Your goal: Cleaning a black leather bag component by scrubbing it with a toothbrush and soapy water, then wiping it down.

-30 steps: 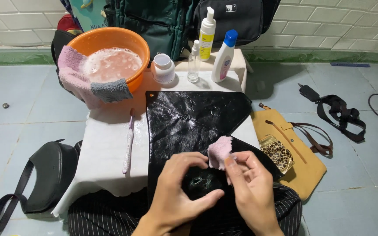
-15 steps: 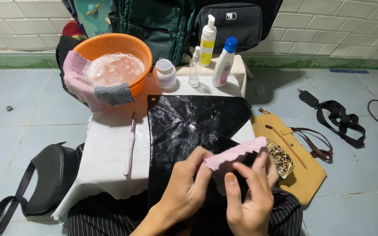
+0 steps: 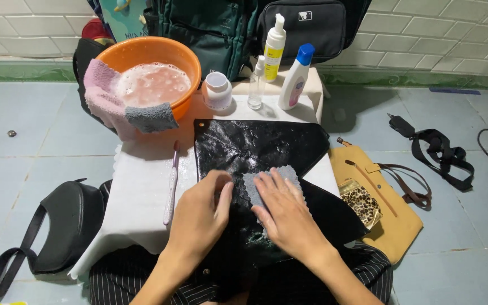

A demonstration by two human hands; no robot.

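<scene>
Pressing a grey cloth [image 3: 269, 183] onto the wet black bag [image 3: 255, 152].
My right hand [image 3: 286, 212] is lying flat, its grip open, on the cloth at frame centre; my left hand [image 3: 201, 214], also open, is steadying the bag.

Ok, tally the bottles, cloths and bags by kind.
Bottles: 3 – pump bottle, spray bottle, blue-capped bottle
Cloths: 3 – pink cloth, grey cloth, wiping cloth
Bags: 3 – glossy black bag, tan bag, black sling bag
Total: 9
</scene>
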